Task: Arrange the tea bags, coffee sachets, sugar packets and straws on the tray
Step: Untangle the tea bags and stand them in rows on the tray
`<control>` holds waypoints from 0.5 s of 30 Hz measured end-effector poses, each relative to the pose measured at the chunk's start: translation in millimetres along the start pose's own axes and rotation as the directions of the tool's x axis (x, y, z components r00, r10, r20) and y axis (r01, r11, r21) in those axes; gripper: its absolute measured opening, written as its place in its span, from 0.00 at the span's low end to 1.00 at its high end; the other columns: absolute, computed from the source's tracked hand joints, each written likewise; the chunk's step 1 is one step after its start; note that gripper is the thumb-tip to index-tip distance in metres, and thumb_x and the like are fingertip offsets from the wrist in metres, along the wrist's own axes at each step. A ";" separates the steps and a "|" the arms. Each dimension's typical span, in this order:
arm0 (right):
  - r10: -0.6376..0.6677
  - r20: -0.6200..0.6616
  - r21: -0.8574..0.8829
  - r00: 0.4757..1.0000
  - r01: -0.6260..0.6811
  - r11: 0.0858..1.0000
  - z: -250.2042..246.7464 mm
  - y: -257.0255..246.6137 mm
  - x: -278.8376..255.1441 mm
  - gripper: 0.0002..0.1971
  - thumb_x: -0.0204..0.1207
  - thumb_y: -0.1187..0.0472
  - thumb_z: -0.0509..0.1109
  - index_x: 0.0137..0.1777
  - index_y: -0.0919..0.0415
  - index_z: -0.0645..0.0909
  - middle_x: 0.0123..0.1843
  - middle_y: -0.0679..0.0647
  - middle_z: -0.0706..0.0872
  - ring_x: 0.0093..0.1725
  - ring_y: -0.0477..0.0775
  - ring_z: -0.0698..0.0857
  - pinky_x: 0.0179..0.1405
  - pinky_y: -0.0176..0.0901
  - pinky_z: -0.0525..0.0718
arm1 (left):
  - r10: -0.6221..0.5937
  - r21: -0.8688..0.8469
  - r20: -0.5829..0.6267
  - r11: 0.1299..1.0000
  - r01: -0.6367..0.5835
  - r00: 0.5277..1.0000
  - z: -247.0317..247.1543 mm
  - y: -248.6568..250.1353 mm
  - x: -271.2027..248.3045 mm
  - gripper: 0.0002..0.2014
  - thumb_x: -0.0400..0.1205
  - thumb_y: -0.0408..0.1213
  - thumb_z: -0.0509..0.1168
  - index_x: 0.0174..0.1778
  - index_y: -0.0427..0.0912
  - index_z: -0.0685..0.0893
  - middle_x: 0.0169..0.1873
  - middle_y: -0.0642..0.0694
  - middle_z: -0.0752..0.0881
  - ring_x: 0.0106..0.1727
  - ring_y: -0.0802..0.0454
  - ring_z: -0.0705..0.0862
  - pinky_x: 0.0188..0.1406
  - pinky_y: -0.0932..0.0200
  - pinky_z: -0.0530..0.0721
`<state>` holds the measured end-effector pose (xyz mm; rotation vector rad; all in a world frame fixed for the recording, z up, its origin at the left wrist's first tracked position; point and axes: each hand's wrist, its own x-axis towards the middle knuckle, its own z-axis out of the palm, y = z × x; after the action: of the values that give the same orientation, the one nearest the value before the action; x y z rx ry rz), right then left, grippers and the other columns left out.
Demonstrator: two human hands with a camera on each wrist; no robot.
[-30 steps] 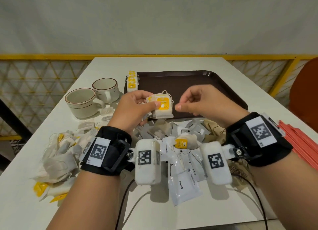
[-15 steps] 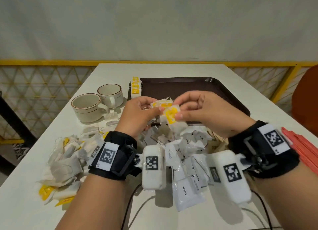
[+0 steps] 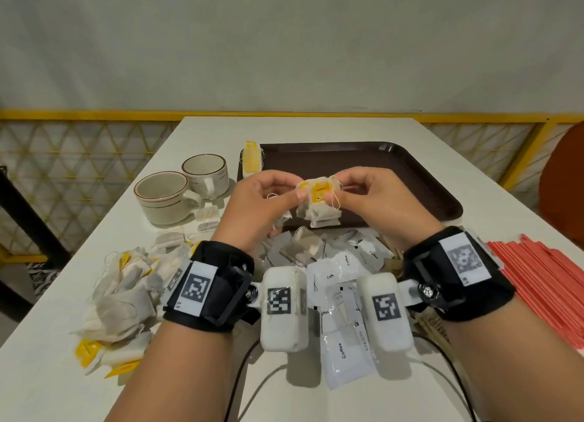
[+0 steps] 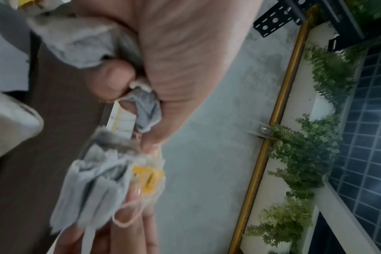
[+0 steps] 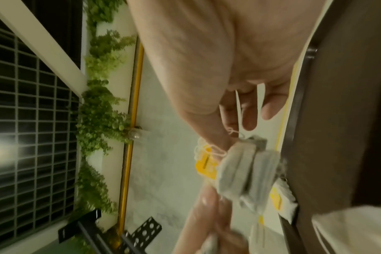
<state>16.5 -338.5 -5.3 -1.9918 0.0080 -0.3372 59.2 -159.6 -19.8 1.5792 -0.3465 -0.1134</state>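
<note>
I judge the job barely begun; my left hand [image 3: 264, 200] and right hand [image 3: 368, 191] both pinch a small bundle of yellow-tagged paper tea bags [image 3: 319, 205] above the dark brown plastic tray [image 3: 407, 172], which carries one short row of tea bags [image 3: 252, 160]; white coffee sachets [image 3: 343, 352], red straws [image 3: 543, 273] wait on the white table [image 3: 57, 387].

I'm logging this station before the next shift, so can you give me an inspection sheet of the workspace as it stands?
Surface: white table, with loose packets covering its near half.
Job's things: brown tray with a few tea bags at its far left corner; tea bag pile at left; coffee sachets in the middle; red straws at right; brown packets partly hidden under the right wrist.
Clutter: two cups left of the tray.
Grippers: left hand and right hand together pinch a tea bag bundle above the tray's near edge.
Cables: black cable runs from the wrist cameras.
Surroundings: yellow railing, grey wall.
</note>
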 end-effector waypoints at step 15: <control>0.056 -0.135 0.331 0.989 -0.008 0.944 -14.8 19.7 -10.0 0.03 0.74 0.69 0.74 0.44 0.65 0.83 0.42 0.57 0.92 0.44 0.52 0.90 0.50 0.40 0.87 | -0.096 0.629 0.183 0.776 -0.042 0.978 9.9 -10.5 4.8 0.10 0.79 0.30 0.68 0.44 0.52 0.88 0.40 0.54 0.86 0.33 0.65 0.80 0.28 0.75 0.73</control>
<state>6.2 -358.7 -19.3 -1.6312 0.0709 -0.4302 62.5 -170.4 -30.0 2.2552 -0.5653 -0.1991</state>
